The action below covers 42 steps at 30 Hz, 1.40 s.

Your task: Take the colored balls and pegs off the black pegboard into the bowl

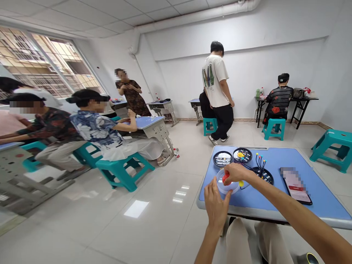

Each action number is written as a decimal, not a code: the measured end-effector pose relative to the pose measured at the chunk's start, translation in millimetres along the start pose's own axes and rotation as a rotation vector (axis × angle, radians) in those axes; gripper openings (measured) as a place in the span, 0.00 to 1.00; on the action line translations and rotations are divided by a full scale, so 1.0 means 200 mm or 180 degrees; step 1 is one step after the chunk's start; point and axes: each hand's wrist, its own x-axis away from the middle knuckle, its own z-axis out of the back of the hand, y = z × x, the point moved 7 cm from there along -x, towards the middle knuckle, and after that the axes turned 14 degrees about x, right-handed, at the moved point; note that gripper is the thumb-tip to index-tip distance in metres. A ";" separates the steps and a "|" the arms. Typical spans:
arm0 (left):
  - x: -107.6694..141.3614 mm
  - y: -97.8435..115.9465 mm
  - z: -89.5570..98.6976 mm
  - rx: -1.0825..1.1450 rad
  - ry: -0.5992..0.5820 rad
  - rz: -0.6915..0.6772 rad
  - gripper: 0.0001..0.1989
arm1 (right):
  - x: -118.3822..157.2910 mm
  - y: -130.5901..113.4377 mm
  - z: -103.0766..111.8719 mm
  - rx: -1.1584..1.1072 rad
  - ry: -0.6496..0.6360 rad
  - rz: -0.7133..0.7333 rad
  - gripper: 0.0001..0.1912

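My left hand (216,201) grips the near rim of a clear, shallow round dish (220,183), its fingers at the left side and its thumb at the near right. Over the dish, my right hand (238,173) is closed on a small red piece (226,178), whose exact kind I cannot make out. A yellow piece (241,183) lies just right of the dish. Behind my hands stand a black round tray with whitish parts (223,159) and another holding a yellow piece (242,154). Dark stems with coloured tips (260,161) rise by a third black tray (268,176), partly hidden by my right arm.
A phone (295,185) lies on the blue desk (324,183) to the right. Teal stools (332,143) stand around the room. Several people sit at other desks, and a person in a white shirt (217,80) stands beyond mine. A bottle (176,153) is on the floor.
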 end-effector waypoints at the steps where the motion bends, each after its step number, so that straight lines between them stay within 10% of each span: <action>1: -0.04 -0.01 -0.03 0.0054 -0.0127 0.0009 0.34 | 0.00 0.01 0.00 -0.0203 0.0041 0.0084 0.16; 20: -0.20 -0.13 -0.14 0.1752 -0.1097 0.1432 0.19 | 0.00 0.03 0.01 -0.1359 0.0016 0.0764 0.13; 42: -0.23 -0.10 -0.12 0.1295 -0.1462 0.0740 0.17 | -0.03 0.01 -0.03 -0.1576 -0.0185 0.0779 0.08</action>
